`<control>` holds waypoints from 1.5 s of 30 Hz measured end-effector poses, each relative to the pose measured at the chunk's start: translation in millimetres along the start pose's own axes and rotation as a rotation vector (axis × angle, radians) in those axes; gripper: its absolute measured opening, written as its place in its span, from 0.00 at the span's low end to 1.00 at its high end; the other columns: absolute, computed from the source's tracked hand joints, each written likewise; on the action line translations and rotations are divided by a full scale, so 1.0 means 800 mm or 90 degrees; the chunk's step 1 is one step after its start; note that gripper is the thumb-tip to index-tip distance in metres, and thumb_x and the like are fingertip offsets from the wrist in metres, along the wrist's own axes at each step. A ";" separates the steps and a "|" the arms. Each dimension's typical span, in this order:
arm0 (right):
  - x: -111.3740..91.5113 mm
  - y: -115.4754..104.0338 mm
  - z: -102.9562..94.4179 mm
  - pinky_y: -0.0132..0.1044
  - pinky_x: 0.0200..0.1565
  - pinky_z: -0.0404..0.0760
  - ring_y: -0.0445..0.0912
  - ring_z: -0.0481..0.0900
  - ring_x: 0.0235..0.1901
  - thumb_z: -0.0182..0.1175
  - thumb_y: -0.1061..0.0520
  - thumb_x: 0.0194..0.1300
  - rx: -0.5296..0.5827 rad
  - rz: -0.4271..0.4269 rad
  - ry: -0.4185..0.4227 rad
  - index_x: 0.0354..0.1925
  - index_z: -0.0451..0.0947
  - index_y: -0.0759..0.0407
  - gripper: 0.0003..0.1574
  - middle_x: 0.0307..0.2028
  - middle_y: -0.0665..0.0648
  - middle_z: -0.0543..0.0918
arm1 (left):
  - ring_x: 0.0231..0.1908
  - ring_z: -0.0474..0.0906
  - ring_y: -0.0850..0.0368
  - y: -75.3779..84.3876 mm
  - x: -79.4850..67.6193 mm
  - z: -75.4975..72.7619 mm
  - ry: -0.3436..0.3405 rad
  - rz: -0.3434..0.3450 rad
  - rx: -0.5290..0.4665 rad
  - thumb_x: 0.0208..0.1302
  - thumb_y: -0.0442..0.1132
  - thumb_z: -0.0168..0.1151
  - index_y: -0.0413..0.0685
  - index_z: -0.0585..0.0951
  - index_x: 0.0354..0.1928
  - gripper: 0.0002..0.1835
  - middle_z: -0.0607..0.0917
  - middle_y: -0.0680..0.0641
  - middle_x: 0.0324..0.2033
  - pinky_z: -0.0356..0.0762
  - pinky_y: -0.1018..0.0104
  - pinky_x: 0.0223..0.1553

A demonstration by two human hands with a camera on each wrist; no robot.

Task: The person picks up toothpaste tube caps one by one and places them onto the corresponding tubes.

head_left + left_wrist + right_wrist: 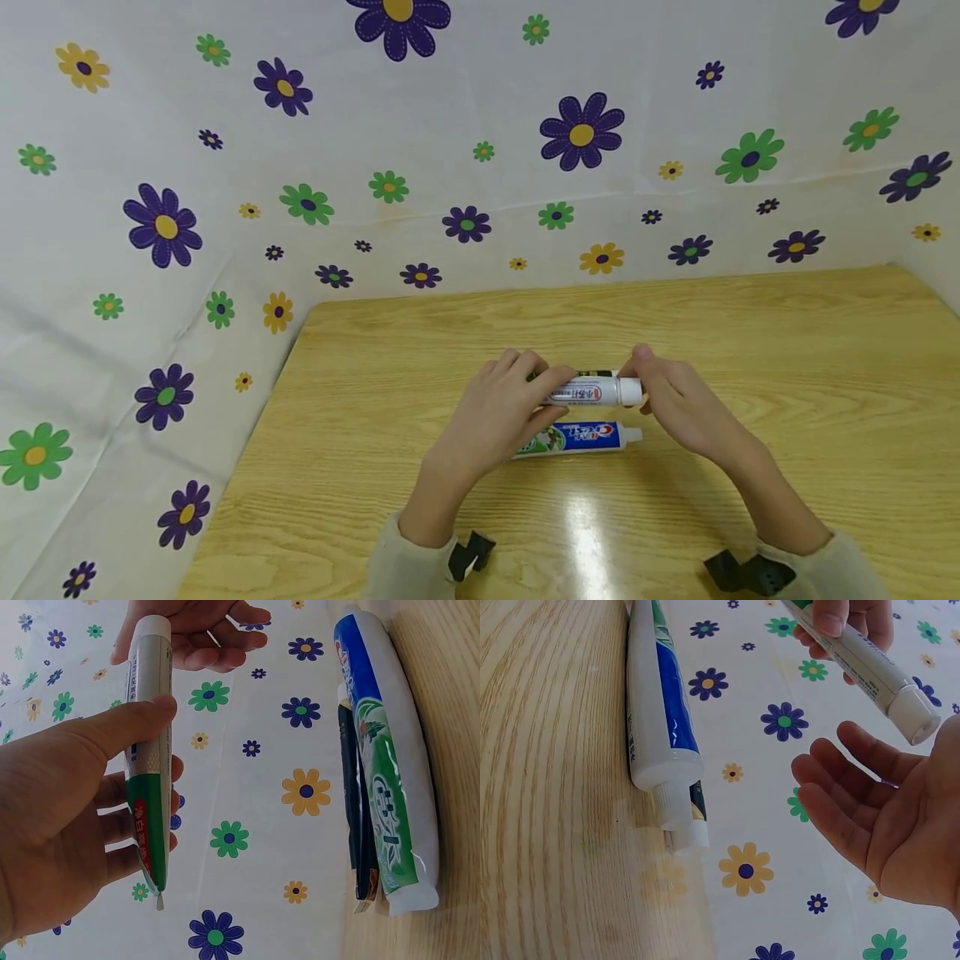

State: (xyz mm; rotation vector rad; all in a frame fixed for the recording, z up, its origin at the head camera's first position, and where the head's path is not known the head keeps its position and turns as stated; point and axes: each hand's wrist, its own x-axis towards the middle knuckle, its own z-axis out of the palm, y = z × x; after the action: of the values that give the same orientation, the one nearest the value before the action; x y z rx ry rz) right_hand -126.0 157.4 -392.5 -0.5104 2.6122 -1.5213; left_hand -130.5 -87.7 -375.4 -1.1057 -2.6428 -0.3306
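Observation:
My left hand [487, 417] grips a white, silver and green toothpaste tube [148, 802], thumb on its near face and fingers behind it. Its white cap [915, 715] points right, towards my right hand [892, 825]. That hand is palm up with loosely bent fingers, just beside the cap and holding nothing. On the table below lies a blue and green toothpaste tube [588, 436], partly covered by my left hand in the head view. Behind it is a dark toothpaste tube [351, 780] with a white cap, largely hidden by the held tube in the head view.
The wood-grain table [375, 358] reaches back to a white cloth [450, 108] printed with flowers, which also hangs on the left. Black straps [750, 573] show at both sleeves. A light reflection lies on the table in front of the tubes.

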 end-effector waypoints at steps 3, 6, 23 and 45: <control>0.001 0.000 0.000 0.43 0.37 0.82 0.53 0.77 0.38 0.22 0.44 0.82 0.011 -0.019 0.000 0.49 0.78 0.69 0.42 0.41 0.61 0.81 | 0.43 0.74 0.55 0.000 0.000 0.000 0.000 -0.002 -0.006 0.69 0.49 0.63 0.58 0.78 0.61 0.20 0.80 0.51 0.44 0.77 0.60 0.45; 0.001 0.000 -0.002 0.42 0.37 0.82 0.53 0.78 0.40 0.24 0.45 0.82 0.020 -0.050 0.004 0.55 0.75 0.68 0.38 0.48 0.64 0.80 | 0.43 0.74 0.55 -0.002 0.000 -0.001 0.002 -0.007 -0.008 0.69 0.49 0.63 0.58 0.78 0.60 0.20 0.80 0.51 0.45 0.77 0.59 0.45; -0.005 -0.001 -0.009 0.34 0.34 0.83 0.41 0.78 0.39 0.71 0.77 0.47 -0.026 -0.293 0.090 0.51 0.73 0.63 0.33 0.51 0.56 0.76 | 0.42 0.74 0.55 -0.010 -0.005 -0.003 0.000 -0.033 -0.030 0.68 0.49 0.64 0.57 0.79 0.60 0.20 0.81 0.51 0.44 0.77 0.58 0.46; -0.003 0.002 -0.006 0.32 0.44 0.80 0.40 0.68 0.54 0.74 0.73 0.48 -0.082 -0.273 0.112 0.44 0.77 0.58 0.26 0.56 0.57 0.73 | 0.42 0.74 0.55 -0.011 -0.006 -0.004 -0.005 -0.038 -0.029 0.67 0.49 0.65 0.58 0.78 0.60 0.21 0.81 0.50 0.44 0.77 0.59 0.46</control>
State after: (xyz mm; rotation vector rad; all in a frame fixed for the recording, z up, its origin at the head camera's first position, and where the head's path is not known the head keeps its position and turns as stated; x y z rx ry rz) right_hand -125.5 163.1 -391.7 -1.0527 2.8840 -1.5706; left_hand -133.3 -97.8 -374.6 -1.0443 -2.6926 -0.4000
